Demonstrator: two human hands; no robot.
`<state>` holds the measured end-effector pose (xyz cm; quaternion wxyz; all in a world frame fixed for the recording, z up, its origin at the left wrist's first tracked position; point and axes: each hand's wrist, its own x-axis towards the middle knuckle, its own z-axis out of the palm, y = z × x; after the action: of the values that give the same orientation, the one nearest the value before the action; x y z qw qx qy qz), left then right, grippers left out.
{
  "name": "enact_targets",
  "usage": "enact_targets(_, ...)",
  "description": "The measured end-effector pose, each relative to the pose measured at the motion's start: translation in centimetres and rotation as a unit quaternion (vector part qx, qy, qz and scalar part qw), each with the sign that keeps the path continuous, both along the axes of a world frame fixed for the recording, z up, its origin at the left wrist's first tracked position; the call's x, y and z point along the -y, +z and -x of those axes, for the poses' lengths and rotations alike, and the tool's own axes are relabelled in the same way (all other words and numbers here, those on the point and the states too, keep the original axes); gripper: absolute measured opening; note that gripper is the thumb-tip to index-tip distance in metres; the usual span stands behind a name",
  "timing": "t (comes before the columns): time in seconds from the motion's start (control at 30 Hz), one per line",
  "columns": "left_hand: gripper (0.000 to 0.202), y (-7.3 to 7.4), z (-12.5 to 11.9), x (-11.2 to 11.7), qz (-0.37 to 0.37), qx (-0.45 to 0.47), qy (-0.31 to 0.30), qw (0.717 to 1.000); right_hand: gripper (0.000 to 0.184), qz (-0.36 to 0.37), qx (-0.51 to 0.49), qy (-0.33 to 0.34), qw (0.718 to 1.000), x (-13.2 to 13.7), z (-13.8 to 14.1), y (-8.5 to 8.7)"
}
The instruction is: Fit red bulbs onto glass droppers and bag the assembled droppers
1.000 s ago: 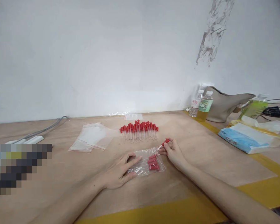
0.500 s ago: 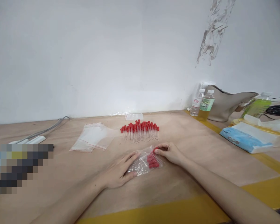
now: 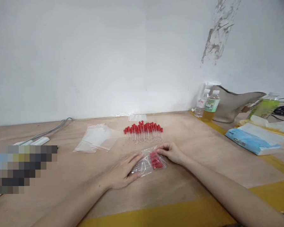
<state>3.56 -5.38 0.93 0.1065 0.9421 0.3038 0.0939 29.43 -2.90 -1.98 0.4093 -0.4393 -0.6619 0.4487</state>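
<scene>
A clear zip-lock bag [image 3: 145,165] lies flat on the table, holding several glass droppers with red rubber bulbs [image 3: 156,161] turned toward its right end. My left hand [image 3: 124,171] rests at the bag's left end, thumb and fingers spread and touching the plastic. At the opposite end, my right hand [image 3: 171,153] has thumb and forefinger pinched together on the bag's upper right edge by the zip. Beyond the bag, many loose red-bulbed droppers [image 3: 144,129] lie side by side, bulbs toward the wall.
Flat zip-lock bags [image 3: 97,137] overlap to the left of the droppers, and a small one [image 3: 137,117] lies near the wall. Right side: two bottles [image 3: 210,105], a grey-brown container [image 3: 227,107] and a blue tissue pack [image 3: 251,140]. A grey cable [image 3: 49,130] runs at left.
The red bulb that showed at my right fingertips is now inside the bag, and those fingers pinch the bag's edge. My left hand stays on the bag. The view has shifted slightly.
</scene>
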Motion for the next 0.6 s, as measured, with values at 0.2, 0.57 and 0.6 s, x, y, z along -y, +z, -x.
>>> enact_targets(0.2, 0.054, 0.0, 0.0, 0.1, -0.006, -0.004, -0.007, 1.0, 0.013, -0.054, 0.093, -0.112, 0.988, 0.0, 0.7, -0.4)
enact_targets(0.57, 0.05, -0.3, 0.1, 0.0, -0.026, -0.007, -0.011, 1.0, 0.018, -0.092, 0.16, 0.005, 0.983, 0.7, -0.6, 0.3)
enact_targets(0.6, 0.05, -0.3, 0.1, 0.0, -0.026, -0.009, -0.011, 1.0, 0.017, -0.088, 0.152, 0.037, 0.984, 0.8, -0.8, 0.6)
